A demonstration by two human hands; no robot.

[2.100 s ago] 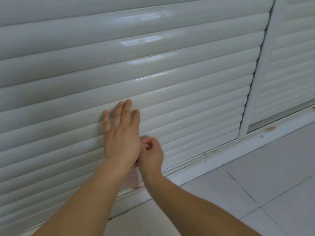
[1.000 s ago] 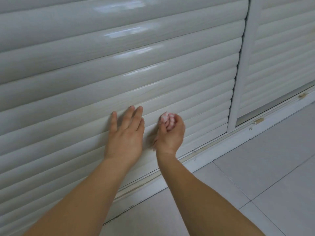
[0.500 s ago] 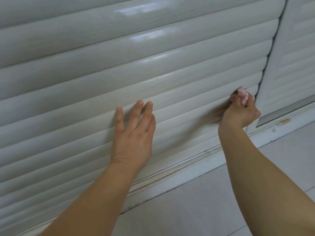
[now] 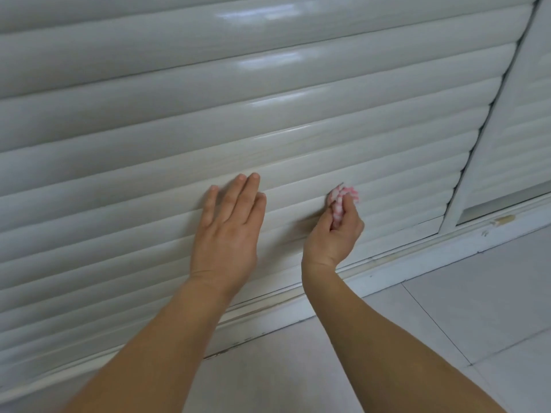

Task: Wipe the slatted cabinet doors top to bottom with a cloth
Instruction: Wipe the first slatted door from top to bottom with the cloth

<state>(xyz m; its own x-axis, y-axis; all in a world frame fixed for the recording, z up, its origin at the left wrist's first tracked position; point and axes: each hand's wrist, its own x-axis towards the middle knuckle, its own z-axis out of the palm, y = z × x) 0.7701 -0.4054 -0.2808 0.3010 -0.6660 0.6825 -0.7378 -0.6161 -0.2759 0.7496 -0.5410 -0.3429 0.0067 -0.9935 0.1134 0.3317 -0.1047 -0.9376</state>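
Note:
A white slatted cabinet door (image 4: 268,120) fills most of the view, its glossy horizontal slats running down to the floor rail. My left hand (image 4: 229,231) presses flat against the lower slats, fingers straight and pointing up. To its right, my right hand (image 4: 334,234) grips a bunched pink-and-white checked cloth (image 4: 341,199) and holds it against a low slat. Most of the cloth is hidden inside the fist. A second slatted door (image 4: 524,138) stands at the right, behind a white upright frame (image 4: 489,150).
A white bottom rail (image 4: 372,275) runs along the base of the doors. Pale floor tiles (image 4: 447,323) spread out at the lower right. A dark gap (image 4: 507,202) shows under the right door.
My right hand has swept the cloth back leftwards along the low slats, from the door's right edge to near my left hand. My left hand stays pressed on the slats.

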